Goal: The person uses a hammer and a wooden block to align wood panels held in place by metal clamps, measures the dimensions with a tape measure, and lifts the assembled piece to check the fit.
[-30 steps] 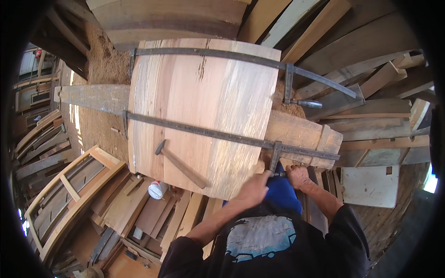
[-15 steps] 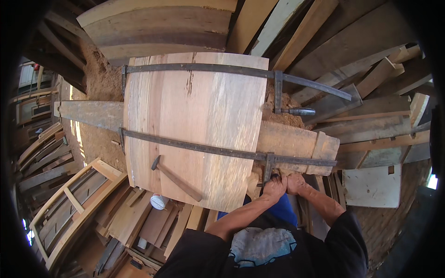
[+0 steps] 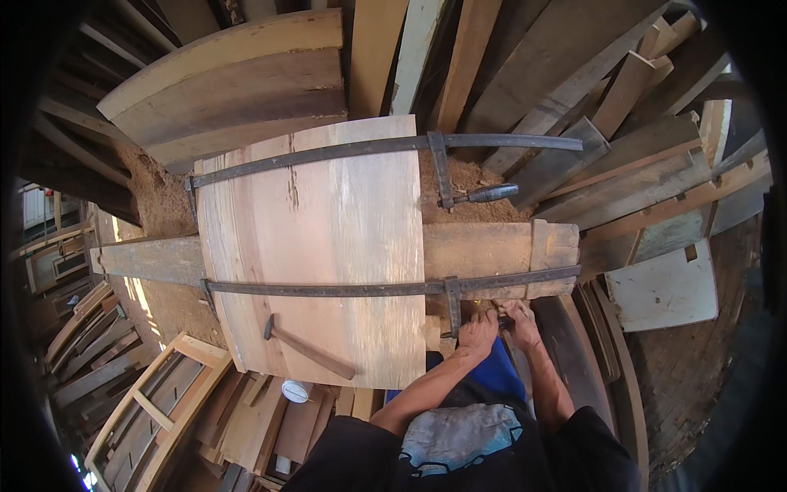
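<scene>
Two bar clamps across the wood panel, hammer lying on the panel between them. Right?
One thing's off: the hammer isn't between the clamps. The head view shows it lying on the panel on the person's side of the nearer clamp, with the farther clamp beyond. The two bar clamps across the panel are right.

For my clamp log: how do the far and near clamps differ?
The far clamp crosses the panel near its far edge; the near clamp, closer to the hammer. The far clamp's handle shows, untouched; the near clamp's is mostly hidden at the left hand and right hand. Both have dark bars spanning the panel.
</scene>
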Available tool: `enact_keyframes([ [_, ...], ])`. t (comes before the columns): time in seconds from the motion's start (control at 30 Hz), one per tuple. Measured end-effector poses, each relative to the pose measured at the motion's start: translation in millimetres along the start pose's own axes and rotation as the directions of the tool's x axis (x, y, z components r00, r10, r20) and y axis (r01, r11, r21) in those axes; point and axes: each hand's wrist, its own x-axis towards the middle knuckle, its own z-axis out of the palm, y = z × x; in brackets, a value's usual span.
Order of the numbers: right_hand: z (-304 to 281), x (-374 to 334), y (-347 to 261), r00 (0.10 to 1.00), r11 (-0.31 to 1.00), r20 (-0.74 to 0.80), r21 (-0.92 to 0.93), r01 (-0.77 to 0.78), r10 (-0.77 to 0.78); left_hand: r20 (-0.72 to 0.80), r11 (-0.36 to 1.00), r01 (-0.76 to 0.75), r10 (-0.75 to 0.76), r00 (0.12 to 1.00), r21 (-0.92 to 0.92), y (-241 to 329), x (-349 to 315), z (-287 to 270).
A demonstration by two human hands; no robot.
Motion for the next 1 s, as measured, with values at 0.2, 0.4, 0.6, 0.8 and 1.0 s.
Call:
enact_keyframes([
  [0.2,31,13,25,0.961,0.918,-0.264,0.355,0.174,-0.08,0.333,0.989,0.146,-0.133,0.933,-0.012,7,13,-26],
  [0.4,37,13,15,0.929,0.81,-0.366,0.558,0.18,0.046,0.546,0.993,0.066,-0.001,0.838,-0.098,2,28,-45],
  [0.6,62,12,-9,0.791,0.921,-0.606,0.351,0.167,0.087,0.622,0.991,0.023,0.066,0.78,-0.133,0,34,-52],
  [0.8,69,17,0,0.6,0.993,-0.8,0.052,0.103,-0.02,0.703,0.991,0.032,0.068,0.708,-0.128,-8,42,-43],
  [1.0,43,9,10,0.717,0.992,-0.691,0.127,-0.011,0.096,0.724,0.985,-0.03,0.145,0.674,-0.169,-4,42,-55],
])
